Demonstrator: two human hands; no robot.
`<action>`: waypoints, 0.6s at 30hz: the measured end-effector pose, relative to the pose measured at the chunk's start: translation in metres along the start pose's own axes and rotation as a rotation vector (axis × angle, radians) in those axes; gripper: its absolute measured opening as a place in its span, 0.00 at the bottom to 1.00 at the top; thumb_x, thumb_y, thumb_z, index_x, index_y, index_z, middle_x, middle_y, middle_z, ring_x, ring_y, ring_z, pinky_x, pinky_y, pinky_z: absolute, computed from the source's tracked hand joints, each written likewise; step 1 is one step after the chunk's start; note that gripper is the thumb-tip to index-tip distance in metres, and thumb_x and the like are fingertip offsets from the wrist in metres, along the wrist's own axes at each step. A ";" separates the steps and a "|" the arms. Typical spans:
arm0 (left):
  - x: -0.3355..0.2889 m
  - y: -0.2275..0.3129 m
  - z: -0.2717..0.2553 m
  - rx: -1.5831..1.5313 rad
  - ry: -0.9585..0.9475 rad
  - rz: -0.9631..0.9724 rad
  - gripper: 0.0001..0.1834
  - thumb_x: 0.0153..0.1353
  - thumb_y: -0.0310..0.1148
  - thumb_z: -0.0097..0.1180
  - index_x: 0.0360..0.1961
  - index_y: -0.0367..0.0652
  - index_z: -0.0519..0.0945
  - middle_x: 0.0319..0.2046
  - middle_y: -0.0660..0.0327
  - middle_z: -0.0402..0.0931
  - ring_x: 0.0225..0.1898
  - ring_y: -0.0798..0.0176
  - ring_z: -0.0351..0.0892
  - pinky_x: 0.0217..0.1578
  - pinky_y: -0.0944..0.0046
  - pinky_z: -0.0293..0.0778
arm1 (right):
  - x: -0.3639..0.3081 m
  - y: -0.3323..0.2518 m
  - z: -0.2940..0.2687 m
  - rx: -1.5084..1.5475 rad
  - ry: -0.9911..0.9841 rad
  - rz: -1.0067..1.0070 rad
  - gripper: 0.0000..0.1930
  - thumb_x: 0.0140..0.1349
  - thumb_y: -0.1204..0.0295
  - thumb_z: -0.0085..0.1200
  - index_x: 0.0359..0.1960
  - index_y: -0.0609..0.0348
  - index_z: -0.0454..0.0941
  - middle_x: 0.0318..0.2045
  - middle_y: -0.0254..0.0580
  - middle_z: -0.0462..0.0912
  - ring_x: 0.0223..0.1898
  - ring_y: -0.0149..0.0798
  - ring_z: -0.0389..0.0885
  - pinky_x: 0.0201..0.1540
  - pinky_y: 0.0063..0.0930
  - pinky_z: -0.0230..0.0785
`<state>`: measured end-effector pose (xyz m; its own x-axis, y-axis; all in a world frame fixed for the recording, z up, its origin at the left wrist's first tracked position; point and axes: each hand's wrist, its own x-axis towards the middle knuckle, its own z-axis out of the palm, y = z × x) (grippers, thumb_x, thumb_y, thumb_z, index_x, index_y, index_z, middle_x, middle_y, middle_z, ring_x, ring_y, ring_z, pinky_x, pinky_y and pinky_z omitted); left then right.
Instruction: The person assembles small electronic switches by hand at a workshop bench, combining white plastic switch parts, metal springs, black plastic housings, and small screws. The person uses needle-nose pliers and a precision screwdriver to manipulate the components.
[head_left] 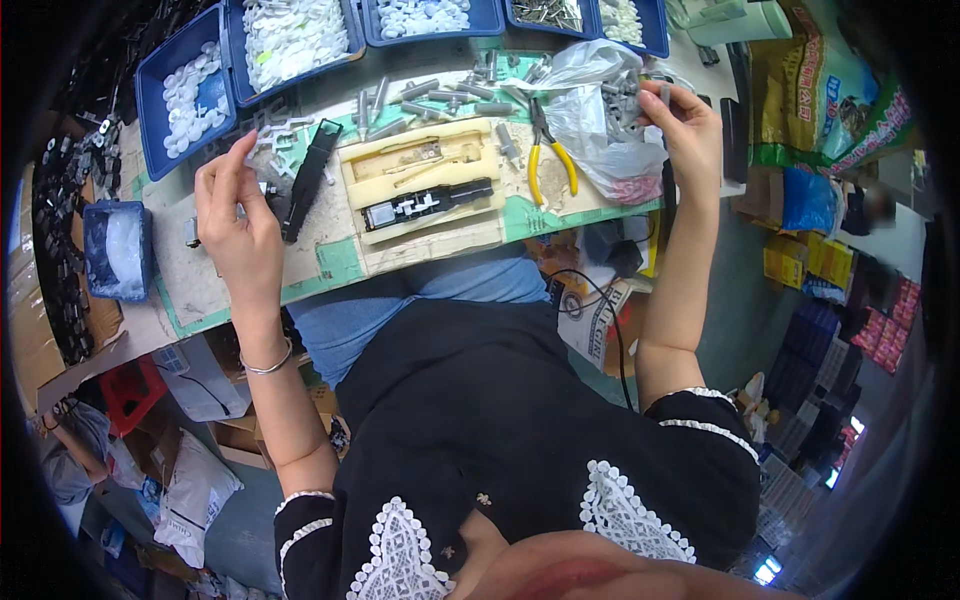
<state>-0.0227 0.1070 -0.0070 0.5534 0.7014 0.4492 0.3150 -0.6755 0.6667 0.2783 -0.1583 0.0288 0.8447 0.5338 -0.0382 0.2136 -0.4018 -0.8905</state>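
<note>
My right hand (pixel 690 135) is raised at the right of the bench, thumb and fingertips closed on a small grey piece (pixel 665 93). Beside those fingertips lies a clear plastic bag (pixel 585 115) filled with similar grey parts. My left hand (pixel 240 215) hovers over the left side, index finger stretched out and the others loosely bent, with nothing visible in it. White plastic pieces (pixel 283 140) and a long black casing (pixel 312 180) lie next to it. Between my hands, a cream fixture block (pixel 430 150) holds a black assembly (pixel 425 203) with a metal motor-like end.
Yellow-handled pliers (pixel 553 165) lie right of the fixture. Several grey cylindrical parts (pixel 420 90) are scattered behind it. Blue bins (pixel 240 85) of small parts line the back, and a smaller blue bin (pixel 118 250) stands at left. Black parts (pixel 75 230) crowd the left edge.
</note>
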 end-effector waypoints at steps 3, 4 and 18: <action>-0.003 -0.003 0.001 -0.026 -0.026 -0.039 0.13 0.60 0.18 0.47 0.41 0.40 0.80 0.33 0.60 0.70 0.32 0.66 0.69 0.33 0.72 0.66 | -0.009 -0.028 0.043 0.106 -0.169 -0.072 0.11 0.54 0.73 0.61 0.38 0.65 0.81 0.29 0.38 0.82 0.28 0.26 0.78 0.33 0.19 0.71; -0.005 -0.005 0.001 -0.062 -0.040 -0.041 0.13 0.60 0.18 0.46 0.42 0.39 0.80 0.33 0.60 0.69 0.33 0.67 0.68 0.33 0.72 0.65 | -0.009 -0.030 0.063 0.046 -0.207 -0.132 0.11 0.54 0.73 0.61 0.38 0.65 0.81 0.31 0.38 0.82 0.30 0.25 0.78 0.33 0.19 0.71; -0.017 0.012 -0.021 -0.256 0.045 -0.262 0.07 0.58 0.22 0.55 0.38 0.35 0.80 0.30 0.60 0.76 0.30 0.71 0.75 0.32 0.73 0.71 | -0.022 -0.057 0.129 0.520 -0.480 0.059 0.16 0.56 0.76 0.60 0.45 0.67 0.75 0.24 0.35 0.78 0.21 0.25 0.75 0.24 0.18 0.70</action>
<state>-0.0440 0.0913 0.0058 0.4433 0.8561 0.2657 0.2346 -0.3969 0.8874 0.1844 -0.0512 0.0219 0.5124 0.8391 -0.1826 -0.1889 -0.0973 -0.9772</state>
